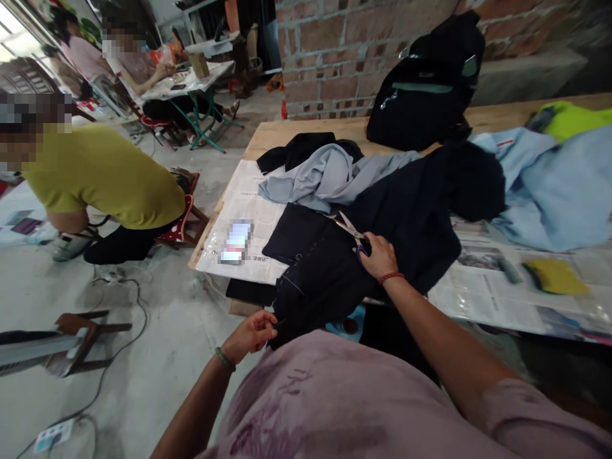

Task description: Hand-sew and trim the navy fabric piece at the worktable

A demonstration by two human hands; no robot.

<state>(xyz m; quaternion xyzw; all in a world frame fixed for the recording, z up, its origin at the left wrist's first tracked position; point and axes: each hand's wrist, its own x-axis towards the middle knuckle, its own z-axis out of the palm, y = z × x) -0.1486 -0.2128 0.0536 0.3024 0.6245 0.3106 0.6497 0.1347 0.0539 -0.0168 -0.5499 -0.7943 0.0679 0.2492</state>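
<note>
A dark garment with a line of white basting stitches lies across the table and hangs over its front edge. My left hand pinches the lower left edge of this cloth, just off the table. With my right hand I grip a pair of scissors by the handles; the blades are parted, point to the upper left and rest over the dark cloth. Grey-blue cloth lies crumpled just beyond the blades. To the left of the garment, a phone with a lit screen lies on newspaper.
A black backpack stands at the table's back by a brick wall. Light blue clothing and a yellow piece lie right. A person in a yellow-green shirt sits left. A cable crosses the floor near a stool.
</note>
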